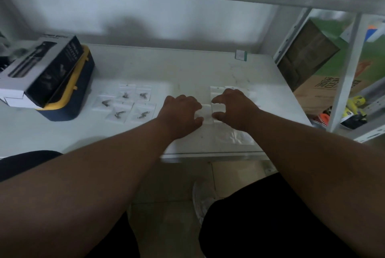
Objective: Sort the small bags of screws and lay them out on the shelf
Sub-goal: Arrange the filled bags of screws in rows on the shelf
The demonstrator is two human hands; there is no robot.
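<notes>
Several small clear bags of screws (125,105) lie in two rows on the white shelf (187,66), left of centre. My left hand (181,111) and my right hand (235,107) meet just right of them. Both have curled fingers and thumbs on one small clear bag (207,111) lying flat between them; its contents are not visible. More small clear bags (216,91) lie partly hidden under and behind my right hand. A larger crumpled clear bag (235,136) lies near the shelf's front edge, below my right wrist.
A black product box (41,70) rests on a navy and yellow case (70,107) at the shelf's left. A small green-edged card (241,55) stands at the back right. A white upright (345,70) and cardboard boxes (308,59) are to the right.
</notes>
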